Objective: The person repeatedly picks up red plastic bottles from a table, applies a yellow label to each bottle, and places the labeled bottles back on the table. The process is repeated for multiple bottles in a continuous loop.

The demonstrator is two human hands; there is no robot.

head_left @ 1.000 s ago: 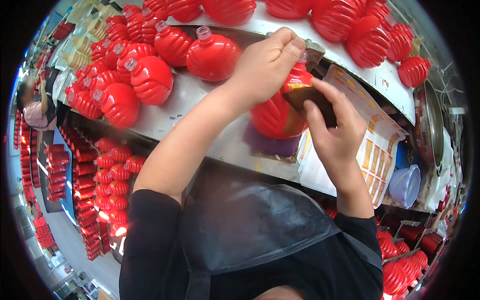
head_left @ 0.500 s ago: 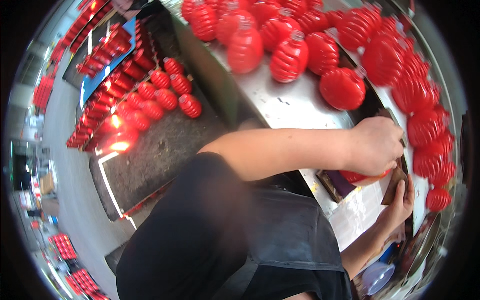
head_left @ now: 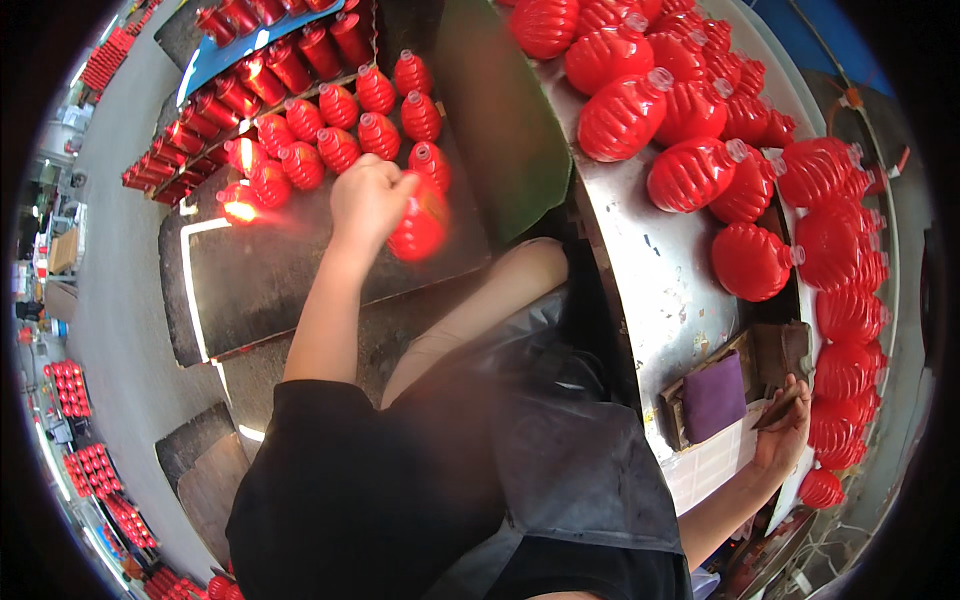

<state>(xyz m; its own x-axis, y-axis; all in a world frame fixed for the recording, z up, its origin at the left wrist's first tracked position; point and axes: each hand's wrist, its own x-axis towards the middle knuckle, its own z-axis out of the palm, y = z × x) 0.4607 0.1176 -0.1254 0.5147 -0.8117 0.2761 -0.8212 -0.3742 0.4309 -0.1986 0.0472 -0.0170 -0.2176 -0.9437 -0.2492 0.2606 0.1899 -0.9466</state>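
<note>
Held out to the left over a dark board, my left hand is closed round a red plastic bottle. The bottle is slightly blurred and sits close to a group of red ribbed bottles standing on the same board. On the right, my right hand grips a small flat brown piece, perhaps a scraper. That hand is beside a wooden holder with a purple pad on it, above a whitish sheet.
More red bottles lie on the metal worktop, others along its far right side. Darker red cylindrical pieces stand in rows at upper left. A green panel rises between board and worktop. My knee is below.
My left hand has swung from the wooden holder to the board on the left, carrying a red bottle. The purple pad is now uncovered. The view has turned; my right hand still grips the brown piece.
</note>
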